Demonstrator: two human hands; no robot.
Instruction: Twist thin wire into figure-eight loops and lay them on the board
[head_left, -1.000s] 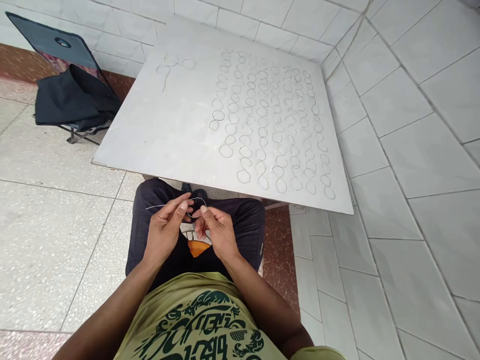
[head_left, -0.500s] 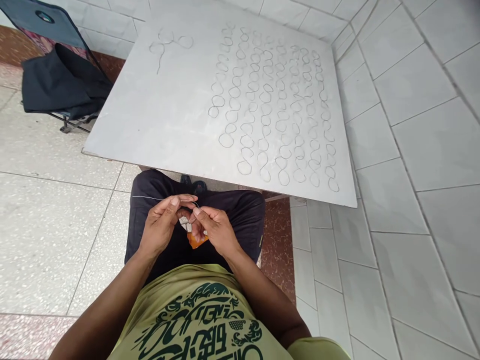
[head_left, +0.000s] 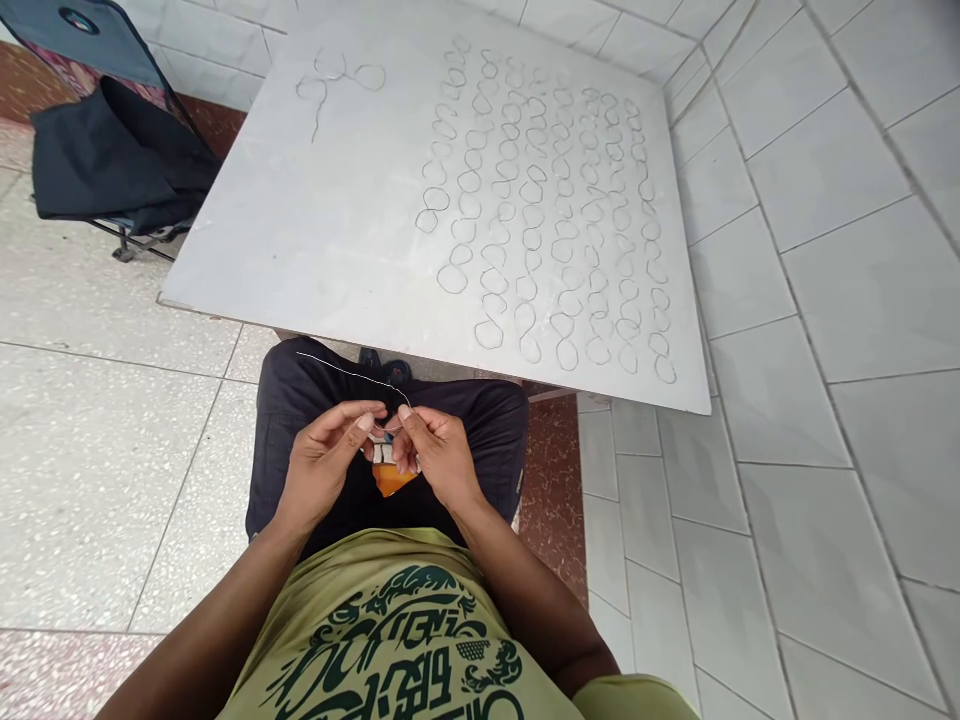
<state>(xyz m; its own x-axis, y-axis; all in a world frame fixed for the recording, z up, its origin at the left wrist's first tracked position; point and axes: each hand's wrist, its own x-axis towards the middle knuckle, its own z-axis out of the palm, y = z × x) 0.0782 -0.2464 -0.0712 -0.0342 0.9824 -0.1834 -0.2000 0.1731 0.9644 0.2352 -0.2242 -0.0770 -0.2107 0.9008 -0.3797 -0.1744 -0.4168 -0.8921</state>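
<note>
A thin wire (head_left: 349, 373) runs leftward and up from my fingers over the dark trousers, with a bend near its right end. My right hand (head_left: 442, 455) pinches it between thumb and forefinger. Thumb and fingers of my left hand (head_left: 326, 455) close on a curved part of the wire just to the left. Both hands are above my lap, nearly touching. Below them lies an orange item (head_left: 393, 479) with pale pieces at its top edge; the fingers partly cover it, and I cannot make out what it is.
Ahead stands a white-topped table (head_left: 300, 230). Rows of figure-eight wire shapes (head_left: 532, 190) lie on its right side, and a few loose bent wires (head_left: 330, 85) at its far left. A folding chair with dark cloth (head_left: 112, 150) is to the left; a tiled wall (head_left: 847, 300) to the right.
The wire's free length has swung up and now bends at my right hand. My left hand has slid slightly down and apart from it, and more of the orange item shows.
</note>
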